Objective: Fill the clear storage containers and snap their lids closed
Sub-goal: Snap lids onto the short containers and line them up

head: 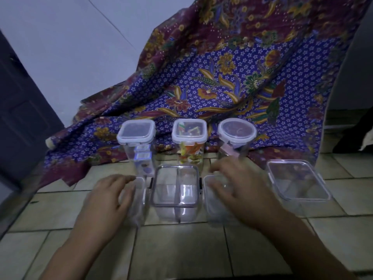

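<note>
Head view: our left hand (107,197) and right hand (238,188) flank the clear container (174,190) on the tiled floor (181,249), each grip apart, fingers loose; three lidded containers (189,131) stand behind.

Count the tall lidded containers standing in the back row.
3, lined up before the patterned cloth: left jar, square lid; middle jar, square lid; right jar, round lid. None seems hidden.
</note>
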